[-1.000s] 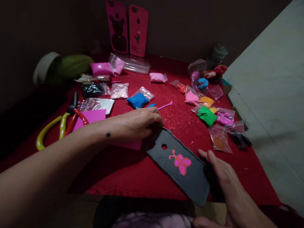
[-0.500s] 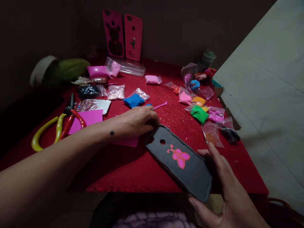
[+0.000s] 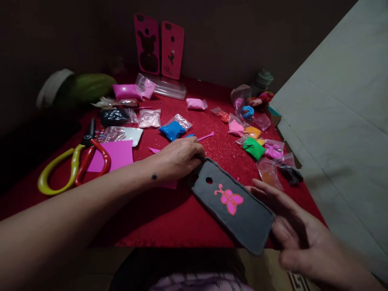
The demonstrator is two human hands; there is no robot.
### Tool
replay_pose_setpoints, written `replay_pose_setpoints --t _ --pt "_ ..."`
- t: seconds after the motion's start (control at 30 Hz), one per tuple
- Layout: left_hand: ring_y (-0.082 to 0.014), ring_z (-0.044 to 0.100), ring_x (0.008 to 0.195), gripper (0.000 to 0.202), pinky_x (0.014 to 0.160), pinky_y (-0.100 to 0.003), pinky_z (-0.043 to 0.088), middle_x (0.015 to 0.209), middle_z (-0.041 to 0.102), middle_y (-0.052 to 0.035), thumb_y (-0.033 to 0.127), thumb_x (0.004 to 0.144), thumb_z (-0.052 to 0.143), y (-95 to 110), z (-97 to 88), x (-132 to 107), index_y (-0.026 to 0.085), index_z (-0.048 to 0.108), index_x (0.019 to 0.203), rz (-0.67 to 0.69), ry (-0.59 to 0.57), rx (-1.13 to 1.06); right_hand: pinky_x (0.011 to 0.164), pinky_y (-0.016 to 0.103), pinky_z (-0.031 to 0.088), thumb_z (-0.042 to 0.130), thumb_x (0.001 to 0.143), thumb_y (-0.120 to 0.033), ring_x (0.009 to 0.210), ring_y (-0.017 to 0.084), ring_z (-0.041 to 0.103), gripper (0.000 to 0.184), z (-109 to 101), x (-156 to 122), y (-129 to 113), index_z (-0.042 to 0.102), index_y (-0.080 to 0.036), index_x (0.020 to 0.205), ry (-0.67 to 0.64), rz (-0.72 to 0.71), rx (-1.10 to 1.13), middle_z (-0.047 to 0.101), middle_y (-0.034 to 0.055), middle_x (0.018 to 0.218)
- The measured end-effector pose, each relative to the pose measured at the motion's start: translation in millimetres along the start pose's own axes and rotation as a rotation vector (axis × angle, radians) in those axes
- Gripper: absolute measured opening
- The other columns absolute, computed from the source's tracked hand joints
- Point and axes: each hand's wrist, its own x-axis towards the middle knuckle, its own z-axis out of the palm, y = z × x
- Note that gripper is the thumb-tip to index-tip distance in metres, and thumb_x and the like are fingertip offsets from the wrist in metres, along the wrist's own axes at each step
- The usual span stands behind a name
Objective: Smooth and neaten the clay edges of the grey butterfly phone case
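Note:
A dark grey phone case (image 3: 209, 206) bears a pink butterfly with orange outlines on its back. It lies slantwise near the table's front edge, its lower corner jutting past that edge. The fingers of my left hand (image 3: 184, 157) are closed on its upper left end, covering the camera cut-out. Along the right side of the case, my right hand (image 3: 297, 230) has its fingers stretched out against or just beside the edge, the thumb standing off. Close to my left hand lie a thin pink tool (image 3: 206, 136) and a bag of blue clay (image 3: 172, 130).
Scissors with yellow and red handles (image 3: 75, 167) overlap a pink sheet (image 3: 119, 155) at left. Several clay bags, including a green one (image 3: 254, 148), spread over the red table (image 3: 145, 230). Two decorated pink cases (image 3: 172, 50) lean against the back wall.
My right thumb has come off the lower corner of the case, and that hand has shifted right and opened. My left hand still grips the upper end.

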Motion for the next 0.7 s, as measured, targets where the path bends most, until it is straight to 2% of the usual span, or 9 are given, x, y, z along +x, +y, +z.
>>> replay_pose_setpoints --t 0.1,0.17,0.23,0.33,0.47,0.57,0.7 --pt "-0.0163 0.059 0.080 0.019 0.075 -0.029 0.045 0.088 0.061 -0.0043 0.010 0.079 0.054 -0.5 1.4 0.0 0.016 0.069 0.089 0.001 0.012 -0.001 0.075 0.038 0.058 0.061 0.081 -0.044 0.113 0.030 0.064 0.053 0.1 8.5 -5.9 0.052 -0.031 0.131 -0.008 0.248 0.445 0.058 0.0156 0.134" --pt "-0.0164 0.059 0.080 0.020 0.075 -0.029 0.045 0.088 0.062 -0.0044 0.010 0.079 0.053 -1.4 1.9 0.0 0.016 0.069 0.089 0.002 0.020 -0.002 0.073 0.036 0.058 0.060 0.081 -0.040 0.104 0.028 0.068 0.048 -0.4 19.1 -13.4 0.056 -0.027 0.128 -0.025 0.385 0.522 0.063 0.0165 0.126" --pt "-0.0167 0.059 0.082 0.020 0.075 -0.029 0.045 0.089 0.062 -0.0048 0.009 0.079 0.053 -2.6 2.0 0.2 0.017 0.068 0.090 0.000 0.029 -0.004 0.079 0.036 0.057 0.064 0.078 -0.039 0.100 0.027 0.070 0.047 -1.9 33.1 -19.9 0.061 -0.023 0.123 -0.084 0.470 0.526 0.068 0.0158 0.119" --pt "-0.0164 0.059 0.082 0.019 0.075 -0.028 0.045 0.090 0.062 -0.0049 0.010 0.080 0.053 -4.6 1.7 0.7 0.016 0.068 0.090 -0.003 0.037 -0.019 0.085 0.030 0.054 0.061 0.082 -0.035 0.098 0.021 0.069 0.035 -6.1 57.1 -22.0 0.066 -0.020 0.114 -0.173 0.514 0.568 0.070 0.0112 0.114" --pt "-0.0158 0.058 0.080 0.017 0.073 -0.028 0.044 0.088 0.062 -0.0043 0.009 0.079 0.055 -5.6 1.5 0.9 0.015 0.068 0.089 -0.015 0.031 -0.051 0.076 0.031 0.055 0.053 0.087 -0.036 0.082 0.018 0.071 0.031 -8.3 87.2 -17.9 0.066 -0.018 0.109 -0.392 0.588 0.667 0.073 0.0092 0.096" --pt "-0.0153 0.058 0.080 0.017 0.072 -0.027 0.044 0.088 0.061 -0.0041 0.009 0.079 0.055 -5.9 0.9 0.4 0.015 0.067 0.089 -0.022 0.025 -0.086 0.077 0.030 0.055 0.047 0.091 -0.033 0.077 0.016 0.070 0.028 -1.7 104.9 -20.5 0.068 -0.015 0.095 -0.423 0.618 0.696 0.072 0.0080 0.084" --pt "-0.0143 0.057 0.080 0.017 0.072 -0.026 0.044 0.087 0.061 -0.0033 0.010 0.080 0.053 -8.3 -1.5 -0.5 0.015 0.067 0.087 -0.010 0.001 -0.149 0.076 0.024 0.054 0.046 0.091 -0.019 0.071 0.012 0.068 0.027 13.8 124.0 -29.0 0.070 -0.013 0.081 -0.426 0.609 0.761 0.071 0.0064 0.076"
